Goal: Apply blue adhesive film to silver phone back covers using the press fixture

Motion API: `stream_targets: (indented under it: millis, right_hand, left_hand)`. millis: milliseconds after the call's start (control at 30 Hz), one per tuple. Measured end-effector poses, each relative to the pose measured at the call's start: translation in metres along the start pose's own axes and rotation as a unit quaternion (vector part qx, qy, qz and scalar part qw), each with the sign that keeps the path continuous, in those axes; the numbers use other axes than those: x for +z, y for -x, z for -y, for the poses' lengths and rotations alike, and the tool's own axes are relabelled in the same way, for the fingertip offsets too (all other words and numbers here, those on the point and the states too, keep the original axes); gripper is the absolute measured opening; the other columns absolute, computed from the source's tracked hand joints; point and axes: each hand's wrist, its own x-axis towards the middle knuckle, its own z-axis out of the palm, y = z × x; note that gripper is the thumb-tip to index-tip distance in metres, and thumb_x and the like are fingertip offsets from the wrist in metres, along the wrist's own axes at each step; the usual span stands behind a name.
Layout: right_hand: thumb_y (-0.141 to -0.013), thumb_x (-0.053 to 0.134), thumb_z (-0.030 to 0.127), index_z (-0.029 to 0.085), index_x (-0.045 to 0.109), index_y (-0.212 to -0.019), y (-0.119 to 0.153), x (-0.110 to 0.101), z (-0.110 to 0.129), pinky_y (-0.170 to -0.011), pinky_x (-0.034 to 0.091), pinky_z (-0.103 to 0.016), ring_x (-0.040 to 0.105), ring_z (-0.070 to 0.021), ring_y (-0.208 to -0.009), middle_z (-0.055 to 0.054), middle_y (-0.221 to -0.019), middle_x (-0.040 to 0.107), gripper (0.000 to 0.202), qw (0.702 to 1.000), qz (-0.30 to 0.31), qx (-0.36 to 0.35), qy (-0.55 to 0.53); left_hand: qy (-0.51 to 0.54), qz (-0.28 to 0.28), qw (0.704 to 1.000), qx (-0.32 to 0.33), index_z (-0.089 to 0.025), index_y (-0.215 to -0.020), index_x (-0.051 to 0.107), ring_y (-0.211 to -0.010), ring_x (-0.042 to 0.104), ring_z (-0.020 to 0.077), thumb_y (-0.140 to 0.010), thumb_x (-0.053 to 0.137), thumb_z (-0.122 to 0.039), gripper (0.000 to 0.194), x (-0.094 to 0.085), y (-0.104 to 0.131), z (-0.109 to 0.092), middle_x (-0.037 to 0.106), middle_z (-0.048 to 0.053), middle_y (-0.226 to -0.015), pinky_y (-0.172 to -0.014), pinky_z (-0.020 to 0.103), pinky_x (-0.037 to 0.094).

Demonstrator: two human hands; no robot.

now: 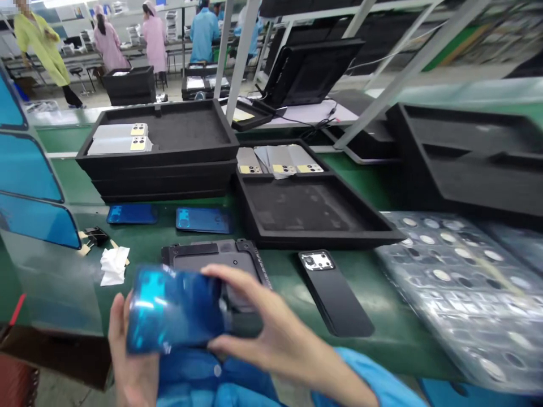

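A glossy blue phone back cover (178,308), slightly blurred, is held up above the bench between both hands. My left hand (133,356) grips its left end from below, with the fingers partly hidden behind it. At the right end, the thumb and fingers of my right hand (267,328) close on the edges. Behind the cover lies a dark fixture plate (203,254), partly hidden. A stack of dark phone back covers (339,299) with a camera cutout rests right of it. Two more blue covers, one left (132,213) and one right (204,220), lie farther back.
Stacked black foam trays (169,181) at back left carry silvery phone panels (121,138). Another black tray (314,209) stands to their right. A clear plastic blister sheet (462,282) covers the right side. Crumpled white tissue (114,265) lies at left. Metal posts (241,56) rise behind.
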Motion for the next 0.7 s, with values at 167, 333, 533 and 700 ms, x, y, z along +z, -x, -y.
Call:
stream_targets:
  millis: [167,333,533,700]
  right_hand:
    - [-0.076,0.083,0.026,0.022,0.051,-0.134,-0.091,-0.048,-0.059,-0.110,0.048,-0.044,0.057,-0.0285,-0.131,-0.009,-0.136,0.061,0.067,0.987,-0.056,0.025,0.146]
    - [-0.074,0.086,0.022,0.018,0.063,-0.111,-0.144,-0.054,-0.128,-0.095,0.055,-0.045,0.066,-0.0260,-0.105,-0.007,-0.114,0.068,0.044,0.975,0.007,0.073,0.209]
    - [-0.098,0.065,0.034,0.017,0.065,-0.119,-0.143,-0.038,-0.165,-0.092,0.057,-0.046,0.067,-0.0236,-0.107,-0.008,-0.123,0.067,0.027,0.961,0.063,0.099,0.249]
    - [-0.083,0.080,0.022,0.016,0.070,-0.101,-0.144,-0.042,-0.127,-0.106,0.049,-0.059,0.060,-0.0354,-0.127,-0.014,-0.134,0.063,0.021,0.963,0.037,0.082,0.252]
  left_hand:
    - [-0.084,-0.107,0.979,0.150,-0.037,-0.123,0.067,-0.130,0.056,0.0213,-0.088,0.072,-0.041,0.035,-0.008,-0.025,-0.031,0.066,-0.004,-0.134,-0.113,0.033,0.044]
    - [-0.150,-0.190,0.930,0.276,-0.029,-0.109,0.073,-0.109,0.066,0.0209,-0.076,0.083,-0.032,0.035,-0.050,-0.052,-0.053,0.072,0.001,-0.116,-0.101,0.038,0.052]
    - [-0.192,-0.272,0.882,0.332,-0.025,-0.103,0.074,-0.105,0.068,0.0229,-0.066,0.083,-0.022,0.038,-0.089,-0.078,-0.071,0.072,0.004,-0.111,-0.112,0.055,0.043]
    - [-0.284,-0.274,0.859,0.325,-0.022,-0.110,0.068,-0.122,0.063,0.0270,-0.075,0.076,-0.028,0.036,-0.103,-0.098,-0.080,0.068,0.008,-0.124,-0.113,0.053,0.043]
